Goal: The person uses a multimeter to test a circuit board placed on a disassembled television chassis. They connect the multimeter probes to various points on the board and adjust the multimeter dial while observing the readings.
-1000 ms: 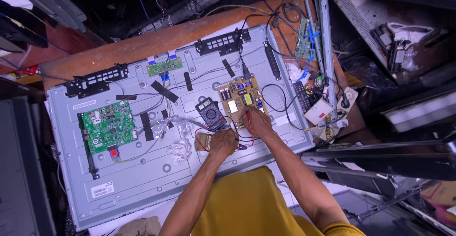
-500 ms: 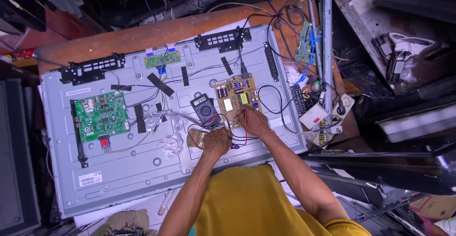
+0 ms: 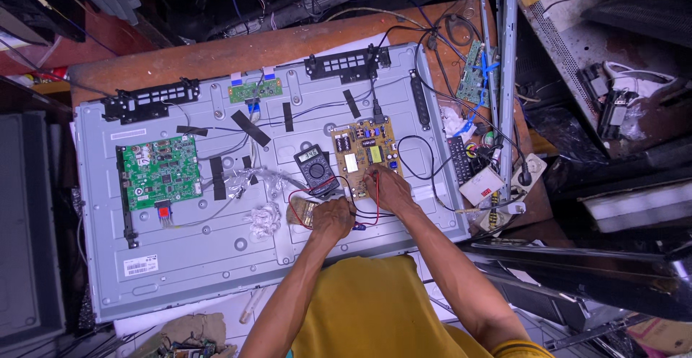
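The tan power supply board (image 3: 365,154) lies right of centre on the grey television back panel (image 3: 216,257). The right hand (image 3: 389,191), fingers pinched on a red probe lead (image 3: 376,185), rests at the board's six o'clock edge. The left hand (image 3: 333,217) is curled, its grasp unclear, at seven o'clock. A black multimeter (image 3: 316,168) sits at nine o'clock, the green mainboard (image 3: 160,171) farther out.

The hands (image 3: 360,203) hide the probe tips; the multimeter (image 3: 316,169) reading is too small.
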